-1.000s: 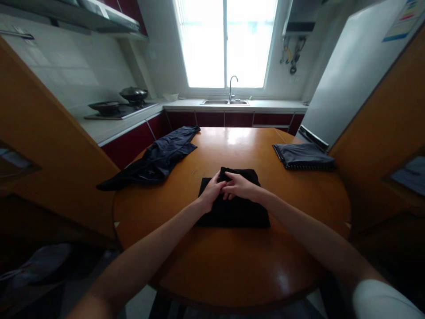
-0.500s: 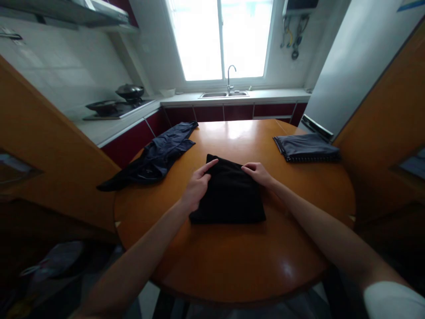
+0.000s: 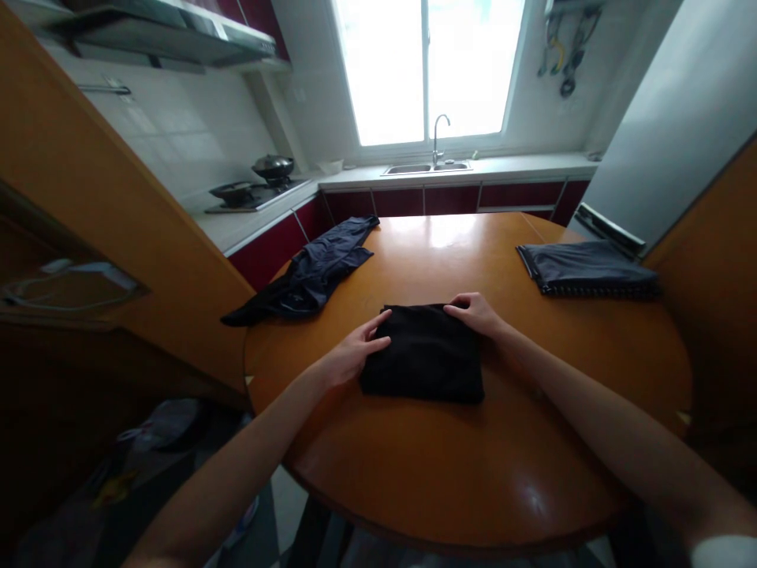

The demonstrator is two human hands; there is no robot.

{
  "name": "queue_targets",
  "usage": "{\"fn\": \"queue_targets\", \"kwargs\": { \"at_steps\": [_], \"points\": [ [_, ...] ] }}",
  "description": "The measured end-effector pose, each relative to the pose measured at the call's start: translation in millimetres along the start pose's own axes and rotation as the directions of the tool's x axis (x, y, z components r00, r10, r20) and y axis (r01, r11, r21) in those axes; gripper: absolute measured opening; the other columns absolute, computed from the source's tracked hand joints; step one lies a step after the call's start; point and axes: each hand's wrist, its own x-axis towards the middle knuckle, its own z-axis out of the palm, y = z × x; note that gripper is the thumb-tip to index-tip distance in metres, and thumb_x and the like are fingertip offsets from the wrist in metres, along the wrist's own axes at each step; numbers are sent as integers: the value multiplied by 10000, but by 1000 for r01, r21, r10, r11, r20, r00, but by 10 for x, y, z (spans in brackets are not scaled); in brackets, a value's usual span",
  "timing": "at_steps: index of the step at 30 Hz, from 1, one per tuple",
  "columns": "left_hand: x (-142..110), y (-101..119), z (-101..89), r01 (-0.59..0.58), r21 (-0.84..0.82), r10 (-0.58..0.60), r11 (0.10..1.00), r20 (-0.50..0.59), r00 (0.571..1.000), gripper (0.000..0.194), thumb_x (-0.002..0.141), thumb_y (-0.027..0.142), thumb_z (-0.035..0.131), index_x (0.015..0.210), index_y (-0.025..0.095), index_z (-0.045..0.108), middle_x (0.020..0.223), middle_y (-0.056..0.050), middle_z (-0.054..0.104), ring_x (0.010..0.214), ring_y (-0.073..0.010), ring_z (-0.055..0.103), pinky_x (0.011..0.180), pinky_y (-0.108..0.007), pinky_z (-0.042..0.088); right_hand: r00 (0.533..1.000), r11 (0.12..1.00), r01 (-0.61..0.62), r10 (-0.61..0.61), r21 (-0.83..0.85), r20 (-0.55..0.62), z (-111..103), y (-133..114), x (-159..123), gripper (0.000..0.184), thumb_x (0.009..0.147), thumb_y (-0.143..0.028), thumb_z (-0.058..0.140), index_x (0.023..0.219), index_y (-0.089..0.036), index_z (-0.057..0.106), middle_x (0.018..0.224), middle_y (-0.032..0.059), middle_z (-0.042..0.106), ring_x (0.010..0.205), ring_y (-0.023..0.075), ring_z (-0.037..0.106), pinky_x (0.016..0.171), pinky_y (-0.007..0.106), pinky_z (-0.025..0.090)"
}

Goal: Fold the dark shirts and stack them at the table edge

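Observation:
A folded black garment (image 3: 426,355) lies as a flat, roughly rectangular bundle on the wooden table; its kind cannot be told. At its left edge is my left hand (image 3: 355,353), with thumb and forefinger spread apart and their tips touching the cloth. My right hand (image 3: 476,314) is closed at the far right corner, thumb against the fabric and fingers bent over the edge. Part of its fingertips is hidden.
The round wooden table (image 3: 461,465) carries a crumpled dark blue garment (image 3: 319,268) at the far left and a folded grey garment (image 3: 591,268) at the right. Beyond stand a sink (image 3: 429,168), a stove with pans (image 3: 273,167) and a refrigerator (image 3: 639,126).
The garment's far edge has come nearer to me, and the bundle looks shorter and more even. My left thumb and forefinger have spread. The camera view has turned slightly left.

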Motion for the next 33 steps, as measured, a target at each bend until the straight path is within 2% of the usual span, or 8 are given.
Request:
{"fn": "queue_targets", "kwargs": {
  "at_steps": [3,8,12,20,25,28,31,33],
  "points": [
    [-27,54,21,-16,85,18,996,-20,1000,926,692,124,835,1523,278,456,1563,-77,470,1421,-296,462,1181,-407,393,1000,1000,-1,1,-14,-1,-9,-7,-4,291,814,-434,680,855,-165,784,843,67,776,784,204,694,689,273,502],
    [-9,111,-31,-90,245,97,965,-18,995,909,659,104,806,1501,244,494,1581,-77,433,1479,-306,366,1226,-433,314,1000,999,-7,7,-38,-6,-12,-65,-8,286,819,-420,679,868,-161,789,850,72,779,788,202,696,693,269,507],
    [2,20,-137,-117,384,125,916,4,992,900,693,161,788,1527,207,452,1584,-94,424,1450,-311,416,1226,-447,312,996,993,-73,68,-92,-61,-2,-132,-20,253,798,-405,711,865,-177,796,855,74,783,794,202,700,702,265,521],
    [-41,-125,-209,-153,482,158,863,31,987,916,779,254,728,1593,193,314,1589,-109,424,1383,-317,504,1180,-463,386,992,987,-110,101,-116,-81,-23,-163,-45,258,806,-419,707,873,-187,799,880,73,784,842,218,707,765,289,531],
    [8,8,-318,-166,733,243,659,0,970,819,726,213,742,1502,157,485,1570,-153,430,1313,-342,556,1146,-458,428,990,986,-114,103,-119,-94,6,-177,-38,232,802,-410,703,850,-202,793,878,61,784,852,223,710,819,322,525],
    [108,159,-215,-151,842,361,517,-55,931,797,751,234,732,1500,139,477,1602,-168,359,1372,-358,491,1181,-465,379,990,987,-112,100,-116,-102,16,-179,-34,213,794,-400,710,837,-208,789,871,60,785,849,225,711,820,328,522],
    [264,214,125,-289,908,480,304,115,870,647,904,293,597,1517,151,444,1620,-124,348,1508,-289,302,1261,-406,213,989,987,-110,98,-119,-107,24,-175,-33,204,792,-395,706,833,-211,786,865,56,786,845,223,712,809,326,524],
    [370,158,384,-385,900,411,206,277,868,594,978,329,493,1537,145,410,1629,-130,341,1524,-258,273,1261,-383,191,990,987,-102,88,-121,-111,29,-168,-34,211,792,-398,703,837,-210,786,861,55,786,839,222,712,800,322,526]
  ]
}}
